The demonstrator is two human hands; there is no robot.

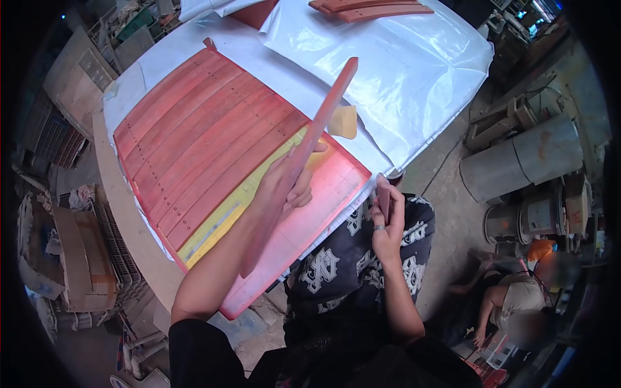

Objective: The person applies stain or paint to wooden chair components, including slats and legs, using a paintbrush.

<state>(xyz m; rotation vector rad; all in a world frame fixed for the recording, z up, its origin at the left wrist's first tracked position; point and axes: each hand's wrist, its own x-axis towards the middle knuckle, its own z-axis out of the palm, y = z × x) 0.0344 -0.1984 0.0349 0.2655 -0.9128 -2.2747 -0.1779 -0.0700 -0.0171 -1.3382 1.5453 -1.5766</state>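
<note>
My left hand (301, 191) is closed around a long, reddish wooden slat (331, 107), held tilted above the table. In my right hand (387, 236), near my lap, is a small, flat brownish piece that looks like folded sandpaper (384, 203), pinched between thumb and fingers. Below the slat lie several red-stained wooden slats (200, 129) side by side, with rows of small dark holes or dots. They rest on a pink-edged board (304, 234), whose yellow strip (223, 223) shows beside them. A tan piece of paper (343, 123) lies just beyond the held slat.
White plastic sheeting (401, 71) covers much of the table, with more red slats (369, 9) at its far end. Cardboard boxes (81, 252) stand at left. Metal drums (524, 155) are at right, and another person (517, 301) sits low at the lower right.
</note>
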